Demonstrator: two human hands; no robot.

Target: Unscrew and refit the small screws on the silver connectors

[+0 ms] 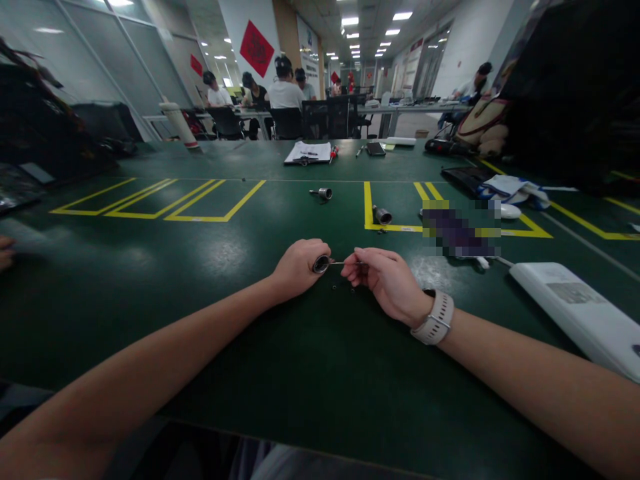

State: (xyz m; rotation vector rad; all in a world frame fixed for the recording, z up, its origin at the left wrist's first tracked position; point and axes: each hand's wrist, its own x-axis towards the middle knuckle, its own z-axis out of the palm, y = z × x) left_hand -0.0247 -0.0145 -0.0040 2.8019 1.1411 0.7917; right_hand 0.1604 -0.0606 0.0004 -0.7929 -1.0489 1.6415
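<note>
My left hand (299,268) is closed around a small hollow metal cylinder (321,265), its open round end facing me. Between the fingertips of my right hand (387,283), which wears a pale watch strap, is a thin metal rod (338,263). The rod reaches left to the cylinder's side; whether its tip sits inside a hole I cannot tell. Tiny dark parts (335,287) lie on the green table just below my hands. Beyond them lie a metal cylinder with a narrow shaft (325,194) and another metal cylinder (383,215), with small dark bits beside it.
Yellow tape outlines (197,219) mark the green table (150,293). To the right are a pixelated phone-like object (457,233), a cable, a white power strip (575,307) and a cloth (515,190). A clipboard (309,152) lies at the back. Another person's hand (6,252) shows at left.
</note>
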